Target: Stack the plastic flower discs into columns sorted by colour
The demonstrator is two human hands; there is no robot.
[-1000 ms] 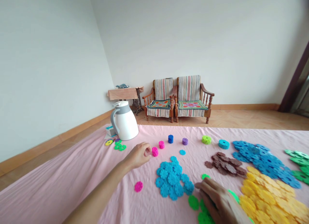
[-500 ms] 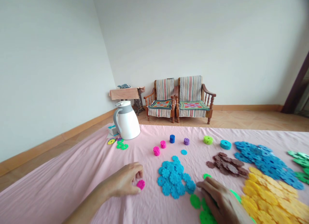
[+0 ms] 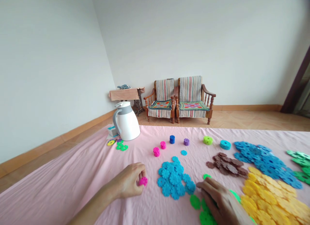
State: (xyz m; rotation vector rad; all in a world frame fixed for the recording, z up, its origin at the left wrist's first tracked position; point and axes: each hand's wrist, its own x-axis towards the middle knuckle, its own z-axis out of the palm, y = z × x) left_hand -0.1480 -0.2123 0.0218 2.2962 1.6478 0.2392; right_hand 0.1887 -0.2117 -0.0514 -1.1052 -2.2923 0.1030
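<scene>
My left hand (image 3: pixel 129 182) pinches a pink snowflake disc (image 3: pixel 143 181) just above the pink cloth (image 3: pixel 72 179), left of a heap of turquoise discs (image 3: pixel 174 178). My right hand (image 3: pixel 219 200) lies flat with fingers stretched over bright green discs (image 3: pixel 202 212) at the near edge. Farther back stand small stacks: two pink stacks (image 3: pixel 156 151), one dark blue (image 3: pixel 172 139), one purple (image 3: pixel 186 141), one lime (image 3: pixel 207 140) and one teal (image 3: pixel 225 144).
Brown discs (image 3: pixel 227 163), blue discs (image 3: pixel 263 157), yellow discs (image 3: pixel 271 196) and dark green discs (image 3: pixel 300 160) lie in heaps to the right. A white jug (image 3: pixel 126 121) stands at the far left with a few loose discs (image 3: pixel 118 144) beside it. Two wooden armchairs (image 3: pixel 179 99) stand by the wall.
My left hand drew back from the pink stack to the loose pink disc near me, closed on it and lifted it slightly. My right hand stayed on the green discs.
</scene>
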